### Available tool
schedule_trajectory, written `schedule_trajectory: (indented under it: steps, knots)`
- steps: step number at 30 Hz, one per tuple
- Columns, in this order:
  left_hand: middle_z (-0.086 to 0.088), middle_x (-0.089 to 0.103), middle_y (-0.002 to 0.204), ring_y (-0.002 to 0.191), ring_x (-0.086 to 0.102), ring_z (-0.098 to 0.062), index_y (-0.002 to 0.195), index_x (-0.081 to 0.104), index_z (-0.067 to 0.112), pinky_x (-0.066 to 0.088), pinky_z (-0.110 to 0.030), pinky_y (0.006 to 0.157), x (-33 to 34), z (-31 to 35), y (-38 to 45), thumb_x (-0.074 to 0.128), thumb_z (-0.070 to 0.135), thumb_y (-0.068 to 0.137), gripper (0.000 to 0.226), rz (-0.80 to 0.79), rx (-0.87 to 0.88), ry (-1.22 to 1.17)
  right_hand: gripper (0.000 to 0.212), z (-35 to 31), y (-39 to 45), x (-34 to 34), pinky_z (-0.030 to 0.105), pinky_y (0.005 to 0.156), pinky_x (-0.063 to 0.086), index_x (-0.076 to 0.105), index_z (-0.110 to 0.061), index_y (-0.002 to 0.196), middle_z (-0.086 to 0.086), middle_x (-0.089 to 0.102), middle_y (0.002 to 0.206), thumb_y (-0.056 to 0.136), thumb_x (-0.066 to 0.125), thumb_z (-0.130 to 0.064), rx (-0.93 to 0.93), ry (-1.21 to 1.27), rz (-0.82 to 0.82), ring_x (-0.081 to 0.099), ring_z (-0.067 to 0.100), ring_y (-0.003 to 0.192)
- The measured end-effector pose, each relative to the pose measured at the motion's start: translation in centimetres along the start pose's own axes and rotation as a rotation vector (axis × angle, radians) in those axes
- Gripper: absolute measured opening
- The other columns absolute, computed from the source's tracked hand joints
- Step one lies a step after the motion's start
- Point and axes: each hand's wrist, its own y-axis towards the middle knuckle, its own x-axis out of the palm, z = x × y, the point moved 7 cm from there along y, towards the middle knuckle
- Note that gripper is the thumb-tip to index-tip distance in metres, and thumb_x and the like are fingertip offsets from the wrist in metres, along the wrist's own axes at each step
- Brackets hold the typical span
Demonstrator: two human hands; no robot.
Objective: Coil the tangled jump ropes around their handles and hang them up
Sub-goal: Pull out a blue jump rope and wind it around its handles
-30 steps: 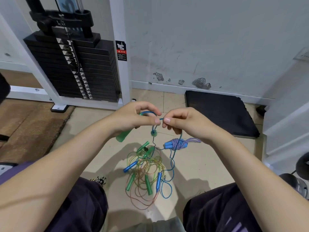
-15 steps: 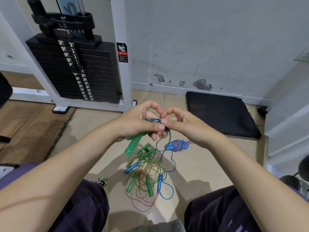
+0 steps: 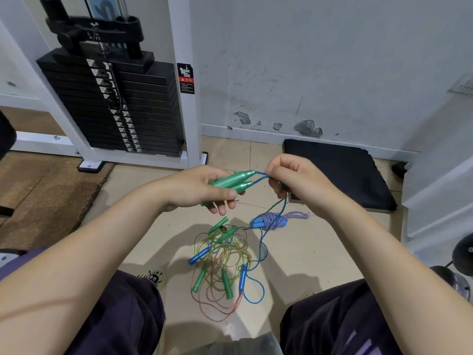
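Jump-rope handles, two green tapered plastic ones (image 3: 231, 182), lie side by side in the left hand (image 3: 202, 188), their long axis running nearly level with the narrow tips pointing right. The left fingers curl around them. A thin blue cord (image 3: 261, 176) leaves both tips and passes into the right hand (image 3: 294, 180), which pinches it; how the cord lies inside that fist is hidden. From there it drops to the tiled floor (image 3: 307, 252). On the floor sits a tangled pile of thin coloured ropes (image 3: 222, 260) with four green and two blue handles visible, though the overlap makes the count uncertain. Just beyond it lies a bundled purple-and-white braided rope with blue handles (image 3: 271, 221). A black weight stack (image 3: 120, 106) and a black foam mat (image 3: 337, 172) stand along the wall.
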Motion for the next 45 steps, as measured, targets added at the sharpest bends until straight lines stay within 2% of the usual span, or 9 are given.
schedule_trajectory:
  steps: [5,11,19,23,26,28,33,39,45]
  knots:
    - [-0.007,0.066,0.080,0.055,0.061,-0.019,0.116,0.060,0.002,0.047,-0.026,0.051,1.4,0.2,-0.1,0.060,0.024,0.095,0.030,-0.141,-0.007,-0.077,0.009,-0.3,-0.7,1.7,0.018,0.046,0.031,0.064,-0.011,0.089,0.002,0.049,0.051,0.093,0.063,-0.019,-0.051,-0.011,-0.138,0.038,0.011,0.046]
    - [-0.009,0.068,0.077,0.055,0.061,-0.021,0.107,0.064,0.006,0.047,-0.023,0.046,2.0,0.0,-0.1,0.066,0.034,0.091,0.033,-0.201,-0.066,-0.085,0.005,-0.3,-0.3,0.1,0.014,0.041,0.023,0.070,-0.010,0.083,-0.006,0.040,0.046,0.088,0.070,-0.012,-0.070,0.068,-0.026,0.027,0.006,0.041]
    - [-0.010,0.064,0.069,0.046,0.055,-0.019,0.103,0.059,0.005,0.038,-0.021,0.039,1.8,0.1,0.0,0.063,0.034,0.093,0.031,-0.193,-0.049,-0.102,0.007,-0.2,-0.2,0.1,0.013,0.043,0.028,0.073,-0.009,0.089,0.004,0.048,0.057,0.085,0.073,-0.015,-0.078,0.044,-0.033,0.033,0.004,0.043]
    - [-0.008,0.059,0.063,0.041,0.053,-0.017,0.097,0.057,0.006,0.035,-0.020,0.036,-0.1,1.0,0.1,0.055,0.033,0.091,0.029,0.011,0.021,-0.226,0.017,0.5,0.4,-0.6,0.017,0.046,0.038,0.062,-0.007,0.104,0.008,0.054,0.062,0.094,0.063,-0.021,-0.048,0.106,0.034,0.047,0.018,0.048]
    - [-0.008,0.063,0.068,0.049,0.060,-0.020,0.097,0.057,0.008,0.039,-0.021,0.037,-2.5,1.1,0.1,0.053,0.029,0.097,0.022,0.296,0.108,-0.430,0.017,1.1,0.9,-1.2,0.025,0.053,0.048,0.050,-0.012,0.100,0.009,0.060,0.068,0.092,0.065,-0.012,-0.023,0.105,0.085,0.053,0.022,0.052]
    - [-0.008,0.063,0.069,0.047,0.057,-0.019,0.098,0.056,0.008,0.037,-0.021,0.036,-3.0,0.9,0.1,0.052,0.027,0.100,0.019,0.399,0.132,-0.459,0.016,1.6,1.1,-1.4,0.023,0.048,0.044,0.050,-0.012,0.094,0.010,0.062,0.070,0.091,0.065,-0.007,-0.016,0.039,0.110,0.052,0.020,0.048]
    - [-0.003,0.053,0.064,0.042,0.042,-0.014,0.099,0.054,0.011,0.025,-0.017,0.037,-2.7,0.3,0.4,0.054,0.027,0.100,0.016,0.452,0.104,-0.366,0.009,1.4,1.1,-0.3,0.023,0.045,0.040,0.062,-0.011,0.082,0.004,0.061,0.068,0.089,0.068,-0.010,-0.052,-0.166,0.101,0.050,0.015,0.044]
    - [0.001,0.049,0.061,0.042,0.037,-0.010,0.093,0.053,0.013,0.022,-0.016,0.037,-4.5,0.3,-0.2,0.052,0.027,0.101,0.017,0.630,0.145,-0.583,0.029,0.7,1.1,-0.7,0.021,0.045,0.029,0.065,-0.014,0.088,-0.004,0.036,0.050,0.100,0.049,-0.035,-0.046,-0.017,0.156,0.032,0.014,0.044]
    - [0.000,0.048,0.061,0.042,0.036,-0.010,0.096,0.053,0.010,0.022,-0.016,0.036,-3.7,0.7,-0.1,0.052,0.026,0.101,0.017,0.561,0.138,-0.589,0.026,1.2,1.3,-1.0,0.023,0.049,0.034,0.065,-0.014,0.080,-0.003,0.046,0.052,0.101,0.051,-0.023,-0.025,0.007,0.167,0.036,0.011,0.044]
